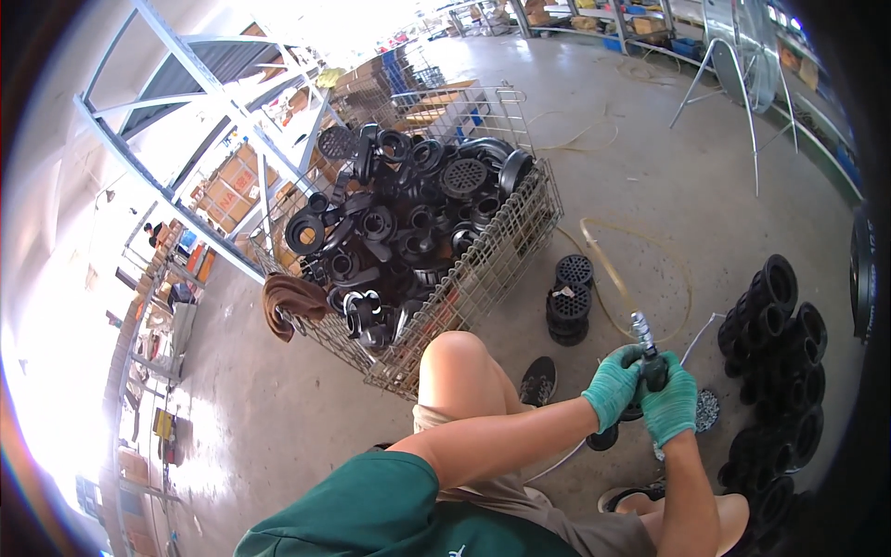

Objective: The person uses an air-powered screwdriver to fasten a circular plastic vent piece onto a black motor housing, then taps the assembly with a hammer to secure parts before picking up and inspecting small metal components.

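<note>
Both hands wear green knit gloves and meet close together in front of my right knee. My right hand [670, 401] is wrapped round a black air tool [655, 373], with a silver hose fitting [641, 329] at its upper end. My left hand [613, 388] is closed against the same tool from the other side; its fingertips are partly hidden. Just below my hands shows a round black plastic part [603, 438], mostly covered by my left wrist. A heap of small metal screws or similar hardware [707, 410] lies beside my right hand.
A wire cage [497, 288] heaped with black plastic fittings [399, 218] stands ahead to the left, a brown cloth [290, 304] over its corner. Stacked black grated parts [570, 299] and rows of black pipe fittings [775, 362] flank me. A yellowish air hose [608, 265] loops across the floor.
</note>
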The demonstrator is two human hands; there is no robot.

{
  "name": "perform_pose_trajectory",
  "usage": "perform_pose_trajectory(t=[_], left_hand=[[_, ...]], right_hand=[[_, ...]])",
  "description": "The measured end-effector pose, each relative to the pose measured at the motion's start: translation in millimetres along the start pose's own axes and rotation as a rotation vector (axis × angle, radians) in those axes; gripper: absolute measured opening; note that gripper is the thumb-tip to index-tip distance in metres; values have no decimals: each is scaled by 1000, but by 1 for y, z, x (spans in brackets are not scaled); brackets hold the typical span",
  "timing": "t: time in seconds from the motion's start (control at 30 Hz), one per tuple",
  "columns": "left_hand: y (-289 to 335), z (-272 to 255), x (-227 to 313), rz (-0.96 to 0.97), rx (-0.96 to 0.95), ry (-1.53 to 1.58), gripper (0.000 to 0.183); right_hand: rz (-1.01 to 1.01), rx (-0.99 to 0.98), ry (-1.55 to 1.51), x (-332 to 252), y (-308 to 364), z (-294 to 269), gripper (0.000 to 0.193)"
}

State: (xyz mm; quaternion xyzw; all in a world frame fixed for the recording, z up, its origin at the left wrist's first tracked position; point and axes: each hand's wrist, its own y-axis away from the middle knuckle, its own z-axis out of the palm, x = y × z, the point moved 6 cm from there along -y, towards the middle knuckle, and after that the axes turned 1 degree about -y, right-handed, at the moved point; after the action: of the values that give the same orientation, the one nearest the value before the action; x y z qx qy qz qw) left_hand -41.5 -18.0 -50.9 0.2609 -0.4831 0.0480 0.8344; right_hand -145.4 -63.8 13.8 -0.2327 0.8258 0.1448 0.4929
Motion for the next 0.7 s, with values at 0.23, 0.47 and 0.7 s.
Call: perform_pose_trajectory(t=[0.23, 0.47, 0.7], left_hand=[[12, 15, 17, 129, -38, 85, 28], [21, 23, 24, 300, -46, -42, 27], [39, 22, 41, 573, -25, -447, 26]], right_hand=[[141, 152, -537, 41, -11, -15, 28], [296, 231, -739, 71, -11, -8, 20], [324, 284, -852, 56, 2, -11, 19]])
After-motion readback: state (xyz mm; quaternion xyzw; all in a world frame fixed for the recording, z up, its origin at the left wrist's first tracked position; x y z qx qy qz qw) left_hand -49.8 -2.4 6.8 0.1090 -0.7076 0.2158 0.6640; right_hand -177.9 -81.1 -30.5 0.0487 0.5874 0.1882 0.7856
